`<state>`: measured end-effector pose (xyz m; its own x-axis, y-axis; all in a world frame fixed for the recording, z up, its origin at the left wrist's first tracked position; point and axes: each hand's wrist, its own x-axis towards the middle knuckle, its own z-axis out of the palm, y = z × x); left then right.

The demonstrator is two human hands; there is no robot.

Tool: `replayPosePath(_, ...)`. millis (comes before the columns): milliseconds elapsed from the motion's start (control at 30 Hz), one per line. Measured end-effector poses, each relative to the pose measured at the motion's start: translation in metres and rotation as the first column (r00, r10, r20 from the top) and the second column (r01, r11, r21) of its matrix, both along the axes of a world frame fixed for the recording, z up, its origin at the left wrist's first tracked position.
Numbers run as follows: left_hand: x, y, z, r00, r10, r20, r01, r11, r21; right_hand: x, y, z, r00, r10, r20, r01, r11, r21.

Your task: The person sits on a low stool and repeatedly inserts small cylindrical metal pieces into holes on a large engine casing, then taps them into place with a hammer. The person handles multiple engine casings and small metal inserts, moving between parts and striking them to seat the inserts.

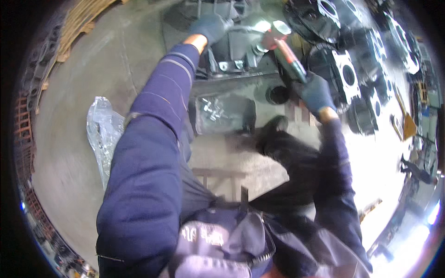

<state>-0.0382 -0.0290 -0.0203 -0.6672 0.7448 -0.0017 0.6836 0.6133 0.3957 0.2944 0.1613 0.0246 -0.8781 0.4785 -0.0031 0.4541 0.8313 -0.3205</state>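
Note:
My right hand [317,94], in a dark glove, is closed round the handle of a mallet [288,59] with a red head and a pale face. The mallet head is raised at the right end of a black metal part [243,41] on the floor in front of me. My gloved left hand [211,28] is curled at the top left of this part, its fingertips partly hidden. Small bright metal pieces [213,108] lie in a dark shallow tray [234,121] close to me, below the part. A dark round cup-like piece [278,95] stands right of the tray.
Several black castings with pale round-holed flanges [348,75] crowd the right side. A clear plastic bag [104,134] lies on the floor at left. A wooden pallet [76,23] stands far left. Farther off at right are a yellow object [409,127] and another person [418,171].

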Motion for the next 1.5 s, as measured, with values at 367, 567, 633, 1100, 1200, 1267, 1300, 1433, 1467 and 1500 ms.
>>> replayPosePath(367, 0.007, 0.002, -0.004, 0.998, -0.001, 0.068, 0.001, 1.000, -0.002, -0.030, -0.022, 0.085, 0.884, 0.158, -0.439, 0.074, 0.882, 0.465)
replayPosePath(567, 0.009, 0.003, -0.004, 1.000, 0.025, -0.007, -0.025, 1.000, -0.005, 0.010, 0.032, 0.002, 0.996, 0.087, 0.034, -0.092, 0.978, 0.187)
replayPosePath(633, 0.005, 0.003, -0.005, 0.993, -0.059, 0.102, 0.059, 0.998, 0.007, -0.004, 0.062, 0.052, 0.968, 0.249, 0.028, -0.236, 0.867, 0.439)
replayPosePath(1100, 0.006, 0.003, -0.003, 0.999, -0.035, 0.033, 0.035, 0.999, -0.007, 0.007, 0.034, 0.021, 0.998, 0.057, 0.009, -0.058, 0.974, 0.221)
replayPosePath(1200, 0.000, 0.005, -0.006, 1.000, -0.007, 0.014, 0.007, 0.999, 0.048, -0.009, 0.067, 0.096, 0.992, 0.069, -0.110, -0.030, 0.945, 0.326)
replayPosePath(1267, 0.001, 0.006, -0.011, 0.999, -0.031, 0.017, 0.031, 1.000, -0.002, -0.025, 0.062, 0.137, 0.933, 0.245, -0.262, -0.046, 0.805, 0.592)
replayPosePath(1300, 0.003, 0.006, -0.014, 0.999, -0.017, 0.033, 0.016, 1.000, 0.017, -0.029, 0.048, 0.141, 0.925, 0.267, -0.271, -0.013, 0.734, 0.679)
replayPosePath(1433, 0.003, 0.004, -0.009, 0.998, 0.007, 0.061, -0.010, 0.999, 0.050, -0.026, -0.017, 0.051, 0.855, 0.126, -0.503, 0.180, 0.837, 0.516)
replayPosePath(1467, 0.003, 0.003, -0.005, 0.998, 0.022, 0.057, -0.025, 0.999, 0.045, -0.013, -0.021, 0.024, 0.985, -0.051, -0.164, 0.093, 0.961, 0.259)
replayPosePath(1500, 0.006, 0.004, -0.004, 0.995, -0.007, 0.095, 0.005, 1.000, 0.012, -0.003, -0.026, -0.003, 0.936, -0.155, 0.316, 0.154, 0.988, 0.026)
